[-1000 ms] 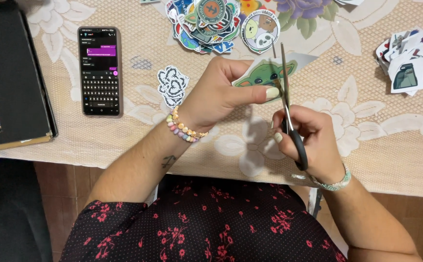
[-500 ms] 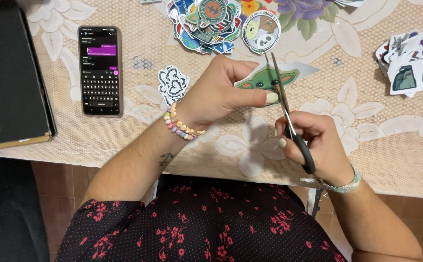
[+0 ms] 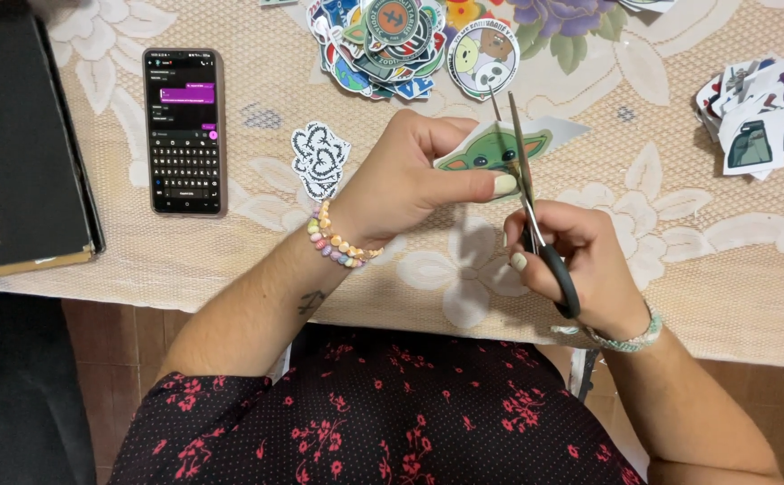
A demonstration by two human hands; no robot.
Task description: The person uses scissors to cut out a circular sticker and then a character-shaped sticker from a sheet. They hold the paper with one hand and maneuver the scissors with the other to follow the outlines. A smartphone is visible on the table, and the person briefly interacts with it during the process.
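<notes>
A person's left hand (image 3: 405, 180) pinches a green big-eared character sticker (image 3: 491, 151) above the lace tablecloth (image 3: 679, 242); the right hand (image 3: 567, 260), closed through the handles, works scissors (image 3: 527, 193) whose nearly shut blades cross the sticker beside the left thumb, so a slip could nick it or cut into the print.

Glossy paper sticker (image 3: 491, 151), scissors (image 3: 535, 220) with shiny metal blades and black plastic handles, on a rough lace tablecloth (image 3: 679, 233), beside a glossy glass phone (image 3: 183, 131).
</notes>
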